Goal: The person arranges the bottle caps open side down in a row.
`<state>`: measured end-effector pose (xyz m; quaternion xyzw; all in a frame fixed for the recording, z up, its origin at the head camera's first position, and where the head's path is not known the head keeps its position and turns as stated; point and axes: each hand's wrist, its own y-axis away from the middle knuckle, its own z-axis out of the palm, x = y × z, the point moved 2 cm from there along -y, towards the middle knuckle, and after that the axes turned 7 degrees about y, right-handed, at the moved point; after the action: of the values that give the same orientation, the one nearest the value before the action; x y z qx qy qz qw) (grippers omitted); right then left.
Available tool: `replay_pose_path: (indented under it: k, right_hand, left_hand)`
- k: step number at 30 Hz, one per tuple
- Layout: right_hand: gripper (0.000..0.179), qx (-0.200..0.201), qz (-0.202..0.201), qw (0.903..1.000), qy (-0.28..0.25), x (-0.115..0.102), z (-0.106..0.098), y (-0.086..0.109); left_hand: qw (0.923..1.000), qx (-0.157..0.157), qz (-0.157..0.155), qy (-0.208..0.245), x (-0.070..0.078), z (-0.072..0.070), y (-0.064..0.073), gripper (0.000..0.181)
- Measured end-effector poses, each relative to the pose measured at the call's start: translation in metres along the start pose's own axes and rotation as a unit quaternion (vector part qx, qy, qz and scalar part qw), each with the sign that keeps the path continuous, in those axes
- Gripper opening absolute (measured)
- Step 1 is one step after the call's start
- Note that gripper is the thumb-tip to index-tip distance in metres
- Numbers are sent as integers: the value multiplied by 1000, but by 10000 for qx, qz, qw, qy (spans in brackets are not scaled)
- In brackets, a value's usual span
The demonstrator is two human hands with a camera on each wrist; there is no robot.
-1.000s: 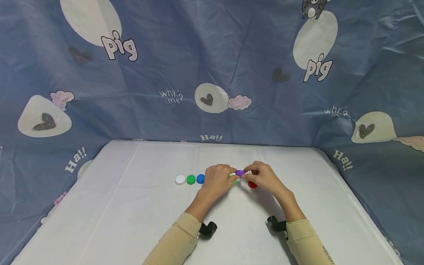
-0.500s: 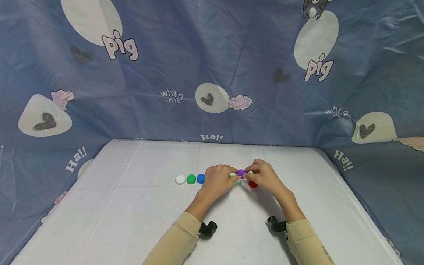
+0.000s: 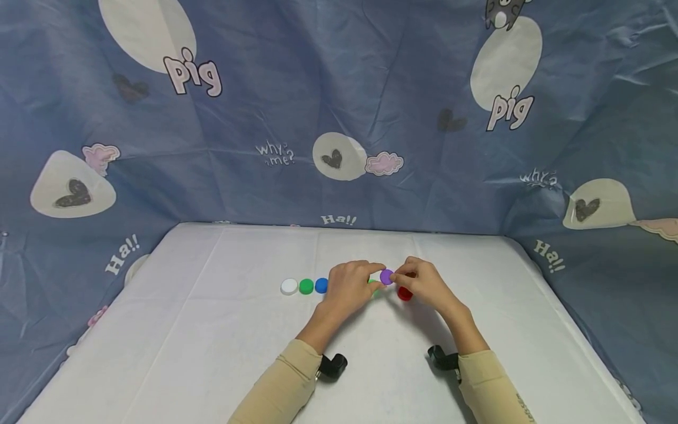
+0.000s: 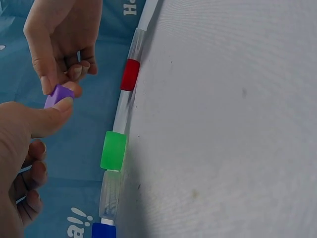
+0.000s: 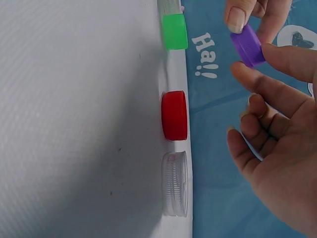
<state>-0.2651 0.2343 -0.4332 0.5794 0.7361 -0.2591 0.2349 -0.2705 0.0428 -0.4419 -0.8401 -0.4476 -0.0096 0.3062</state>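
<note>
Nearest to you: beige sleeves (image 3: 278, 386), black device at each wrist. Your left hand (image 3: 346, 287) has grip on purple bottle cap (image 3: 386, 277), thumb and index finger pinching it. Your right hand (image 3: 426, 285) pinches same cap from opposite side, also with thumb and index finger. Cap is in air above white tabletop (image 3: 212, 347). Under hands, row continues: light-green cap (image 4: 114, 151), red cap (image 5: 174, 115), clear cap (image 5: 175, 184). Leftward: blue cap (image 3: 321, 285), green cap (image 3: 306, 287), white cap (image 3: 289, 287). Farthest: blue printed cloth (image 3: 254, 112).
</note>
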Motion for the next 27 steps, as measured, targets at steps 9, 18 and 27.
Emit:
replay_pose_path:
  k: [9,18,27]
  right_hand:
    - [16,-98,-93,9999,81,0,-2,-1]
    - [16,-201,-283,9992,186,2,-1,1]
    - [21,109,-488,9983,298,-3,-3,2]
  left_hand:
    - [9999,-63,8,124,0,-3,0,35]
    - [9988,-326,-260,241,-4,-2,-1,33]
    - [9979,-468,-338,286,-2,-4,-1,31]
